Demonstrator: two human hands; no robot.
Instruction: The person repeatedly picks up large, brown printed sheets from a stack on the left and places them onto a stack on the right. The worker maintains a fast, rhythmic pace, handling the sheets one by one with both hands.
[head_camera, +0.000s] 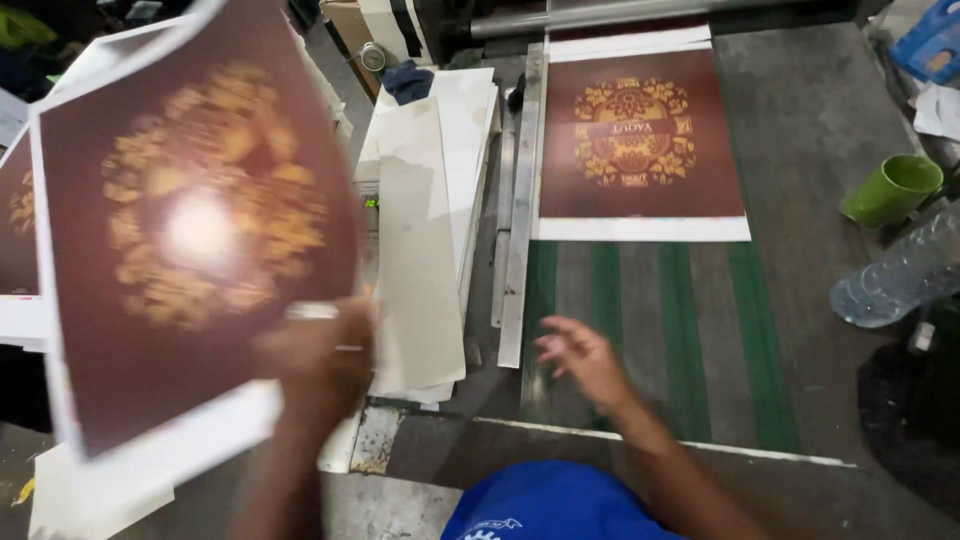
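Glossy maroon printed sheet (190, 240), gold-patterned.

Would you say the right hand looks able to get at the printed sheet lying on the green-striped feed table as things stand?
Probably yes: the right hand is empty and open over the feed table, and nothing lies between it and the printed sheet ahead.

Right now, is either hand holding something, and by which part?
The left hand holds a maroon printed sheet by its lower right edge. The right hand holds nothing.
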